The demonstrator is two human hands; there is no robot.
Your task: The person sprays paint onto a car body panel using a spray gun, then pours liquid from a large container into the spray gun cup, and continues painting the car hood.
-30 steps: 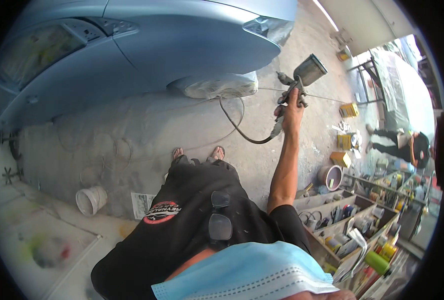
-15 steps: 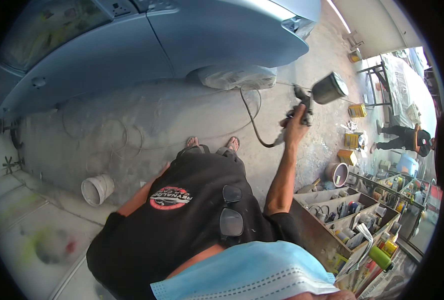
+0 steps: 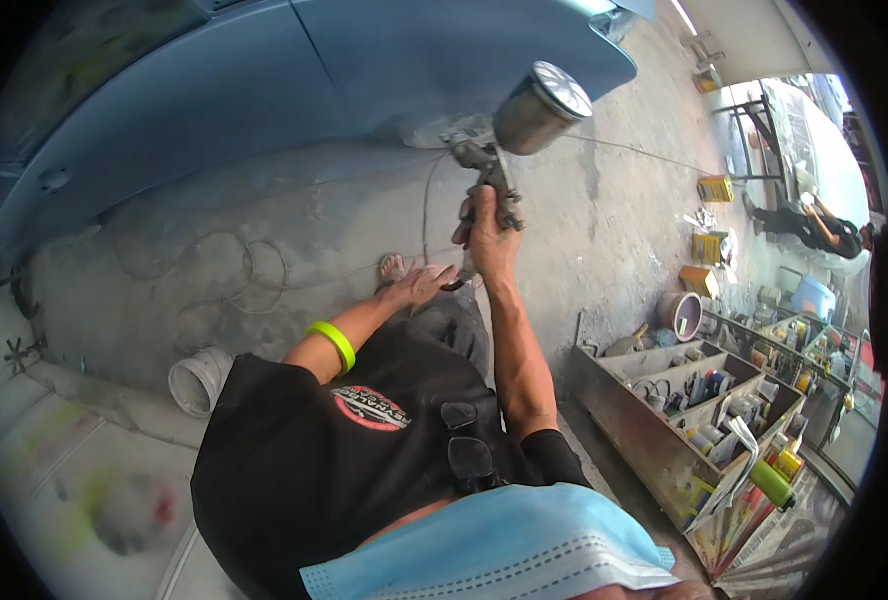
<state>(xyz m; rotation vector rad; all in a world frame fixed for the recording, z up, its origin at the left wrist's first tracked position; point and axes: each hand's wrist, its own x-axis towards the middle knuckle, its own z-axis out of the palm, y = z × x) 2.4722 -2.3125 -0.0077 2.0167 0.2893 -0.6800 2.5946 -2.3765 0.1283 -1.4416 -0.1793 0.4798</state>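
My right hand [image 3: 492, 240] is wrapped round the handle of a spray gun [image 3: 491, 165], raised in front of me beside the car. A metal paint cup [image 3: 536, 115] with a shiny lid tilts up to the right on top of it. From the handle's bottom a dark air hose [image 3: 426, 215] loops toward the floor. My left hand [image 3: 422, 287], fingers stretched out, reaches to the hose end just under the handle; whether it touches the hose I cannot tell. Beyond the gun is the blue-grey car body [image 3: 214, 105], its wrapped wheel [image 3: 419, 130] partly hidden by the gun.
Hose coils [image 3: 254, 275] lie on the floor at left, near a white bucket [image 3: 196, 382]. At right stand a compartmented wooden shelf [image 3: 629, 425] of cans and bottles, yellow tins [image 3: 714, 188] and a round tub [image 3: 679, 312]. Farther right, another person [image 3: 814, 228] stands by a covered object.
My right hand has brought the spray gun leftward and closer to the car. My left hand has come up from my side to the hose below the handle.
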